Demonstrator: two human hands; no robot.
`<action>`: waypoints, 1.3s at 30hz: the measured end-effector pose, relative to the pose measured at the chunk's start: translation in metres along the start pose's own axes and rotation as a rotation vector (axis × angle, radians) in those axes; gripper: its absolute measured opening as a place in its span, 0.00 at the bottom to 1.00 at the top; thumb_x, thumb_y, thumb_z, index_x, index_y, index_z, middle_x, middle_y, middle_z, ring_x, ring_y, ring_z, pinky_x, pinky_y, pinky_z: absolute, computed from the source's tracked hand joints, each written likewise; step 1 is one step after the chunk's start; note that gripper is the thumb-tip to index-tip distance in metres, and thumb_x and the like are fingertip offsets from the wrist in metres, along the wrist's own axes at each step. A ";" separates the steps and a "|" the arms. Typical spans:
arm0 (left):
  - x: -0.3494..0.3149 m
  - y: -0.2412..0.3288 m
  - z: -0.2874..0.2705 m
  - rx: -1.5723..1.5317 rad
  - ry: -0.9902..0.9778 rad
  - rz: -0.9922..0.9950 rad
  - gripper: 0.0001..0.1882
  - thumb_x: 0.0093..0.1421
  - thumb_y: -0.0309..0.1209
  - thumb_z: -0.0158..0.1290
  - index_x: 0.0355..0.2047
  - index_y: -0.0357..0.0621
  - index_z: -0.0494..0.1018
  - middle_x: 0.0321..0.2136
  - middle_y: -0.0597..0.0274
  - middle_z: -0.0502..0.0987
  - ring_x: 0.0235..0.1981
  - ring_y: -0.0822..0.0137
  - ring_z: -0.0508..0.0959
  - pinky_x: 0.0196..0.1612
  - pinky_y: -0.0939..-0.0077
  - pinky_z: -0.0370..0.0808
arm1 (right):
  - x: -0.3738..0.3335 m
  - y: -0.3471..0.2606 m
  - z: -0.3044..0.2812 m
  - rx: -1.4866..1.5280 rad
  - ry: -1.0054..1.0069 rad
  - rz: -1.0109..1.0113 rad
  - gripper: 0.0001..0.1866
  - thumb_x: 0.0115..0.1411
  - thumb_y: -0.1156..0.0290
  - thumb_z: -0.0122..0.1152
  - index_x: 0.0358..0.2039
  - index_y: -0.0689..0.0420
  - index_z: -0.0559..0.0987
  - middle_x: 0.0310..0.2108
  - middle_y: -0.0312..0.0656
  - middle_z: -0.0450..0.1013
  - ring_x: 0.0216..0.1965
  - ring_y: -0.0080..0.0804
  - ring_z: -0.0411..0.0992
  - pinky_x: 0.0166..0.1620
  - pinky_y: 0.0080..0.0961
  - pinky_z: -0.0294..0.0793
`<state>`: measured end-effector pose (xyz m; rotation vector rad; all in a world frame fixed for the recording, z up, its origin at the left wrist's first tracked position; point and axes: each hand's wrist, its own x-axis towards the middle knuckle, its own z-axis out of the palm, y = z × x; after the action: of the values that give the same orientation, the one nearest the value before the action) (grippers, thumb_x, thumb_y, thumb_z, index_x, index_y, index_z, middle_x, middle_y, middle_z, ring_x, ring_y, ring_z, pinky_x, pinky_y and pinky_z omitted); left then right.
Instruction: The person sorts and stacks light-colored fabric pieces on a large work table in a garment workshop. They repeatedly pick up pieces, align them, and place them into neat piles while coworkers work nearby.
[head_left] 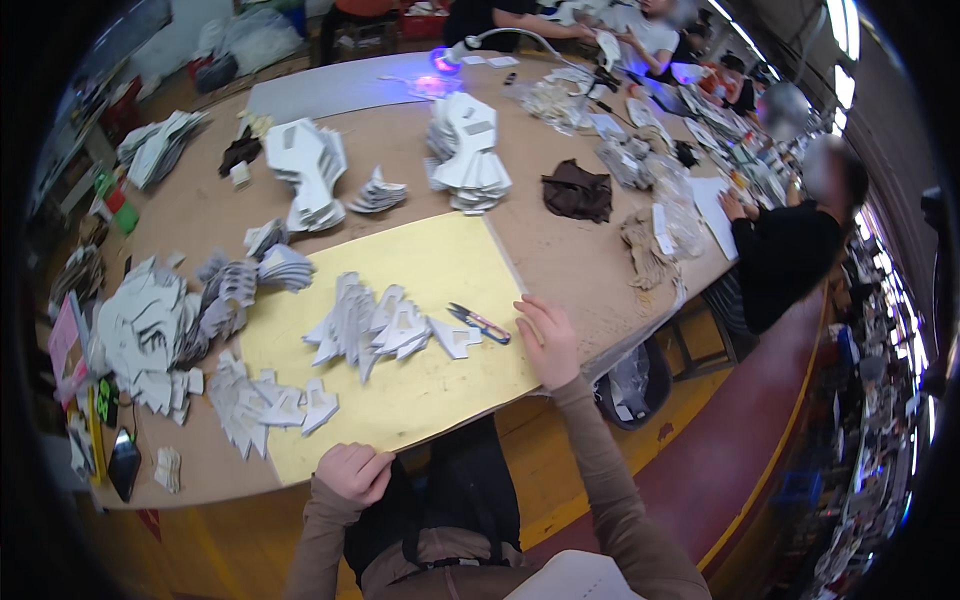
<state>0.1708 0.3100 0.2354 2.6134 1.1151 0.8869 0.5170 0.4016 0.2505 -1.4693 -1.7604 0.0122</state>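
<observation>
Here, your left hand (355, 473) is curled at the near edge of the yellow mat (450, 400); whether it pinches anything cannot be told. Your right hand (548, 345), fingers parted, is at the right edge, beside the snips (482, 323). White pieces (350, 325) lie fanned mid-mat, a second batch (242, 408) at its left. They appear already cut and grouped; how many remain unhandled is unclear.

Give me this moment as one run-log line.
left hand: curled, at near edge of yellow sheet | right hand: fingers extended, near scissors | on sheet: white pieces, scissors
</observation>
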 end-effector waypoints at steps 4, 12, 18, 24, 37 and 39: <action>0.000 -0.001 -0.002 -0.048 -0.003 -0.008 0.09 0.45 0.26 0.61 0.29 0.47 0.77 0.20 0.66 0.69 0.20 0.65 0.72 0.24 0.70 0.66 | -0.060 -0.046 0.029 0.158 0.204 -0.082 0.11 0.54 0.81 0.65 0.38 0.60 0.78 0.42 0.50 0.75 0.40 0.45 0.74 0.42 0.34 0.75; -0.004 -0.003 -0.004 -0.047 -0.029 0.043 0.08 0.47 0.26 0.60 0.30 0.47 0.76 0.21 0.64 0.68 0.23 0.63 0.72 0.26 0.69 0.66 | -0.216 -0.006 0.111 0.039 -0.320 0.211 0.11 0.55 0.76 0.55 0.40 0.61 0.75 0.38 0.56 0.71 0.43 0.57 0.70 0.48 0.47 0.72; -0.008 -0.003 0.001 -0.068 -0.014 0.066 0.07 0.48 0.24 0.59 0.29 0.46 0.75 0.22 0.61 0.68 0.25 0.59 0.71 0.28 0.65 0.65 | -0.207 0.104 0.162 0.148 -0.540 0.686 0.43 0.57 0.53 0.63 0.66 0.60 0.58 0.64 0.60 0.57 0.68 0.56 0.50 0.67 0.34 0.53; -0.015 -0.007 0.002 -0.125 0.016 0.088 0.07 0.49 0.25 0.59 0.30 0.45 0.75 0.24 0.62 0.69 0.27 0.60 0.72 0.30 0.66 0.66 | -0.193 0.170 0.123 -0.258 -0.725 0.941 0.50 0.61 0.37 0.47 0.70 0.62 0.45 0.71 0.55 0.44 0.71 0.46 0.45 0.71 0.33 0.44; -0.013 -0.016 0.010 -0.268 0.026 0.120 0.05 0.51 0.22 0.57 0.28 0.43 0.74 0.25 0.58 0.71 0.28 0.55 0.73 0.33 0.64 0.68 | -0.218 0.222 0.080 -0.275 -0.320 0.918 0.47 0.60 0.48 0.58 0.70 0.59 0.50 0.71 0.53 0.45 0.72 0.46 0.40 0.71 0.34 0.41; -0.013 -0.019 0.011 -0.302 0.033 0.129 0.04 0.50 0.22 0.57 0.28 0.43 0.75 0.24 0.58 0.72 0.28 0.55 0.74 0.33 0.64 0.69 | -0.215 0.217 0.082 -0.240 -0.340 0.937 0.47 0.60 0.47 0.58 0.70 0.59 0.50 0.71 0.52 0.45 0.72 0.46 0.40 0.71 0.35 0.41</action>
<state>0.1586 0.3149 0.2135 2.4473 0.7568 1.0379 0.6412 0.3328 -0.0322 -2.4613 -1.1762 0.5767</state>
